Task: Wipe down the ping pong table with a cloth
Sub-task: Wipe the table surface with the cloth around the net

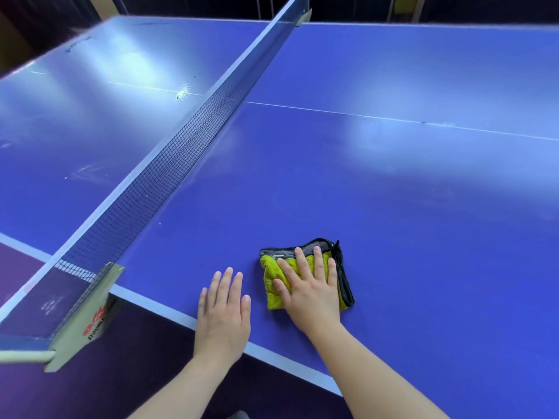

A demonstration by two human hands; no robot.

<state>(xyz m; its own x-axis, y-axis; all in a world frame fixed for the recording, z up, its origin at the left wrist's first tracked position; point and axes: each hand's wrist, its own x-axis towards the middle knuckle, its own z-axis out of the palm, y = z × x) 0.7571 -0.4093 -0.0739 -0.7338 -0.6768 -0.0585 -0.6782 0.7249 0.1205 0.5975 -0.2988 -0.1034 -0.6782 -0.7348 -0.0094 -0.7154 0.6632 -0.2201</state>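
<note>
A folded yellow-green cloth (272, 269) with a grey and black edge lies on the blue ping pong table (393, 192), close to the near side edge. My right hand (308, 285) presses flat on top of the cloth with straight, spread fingers. My left hand (223, 309) rests flat on the bare table surface just left of the cloth, its wrist over the white edge line. Neither hand grips anything.
The black net (169, 167) runs diagonally from its near post clamp (87, 316) at the lower left to the far post (304, 16). White scuff marks (183, 92) show on the far half. A white centre line (393, 119) crosses the table. Purple floor (136, 358) lies below the edge.
</note>
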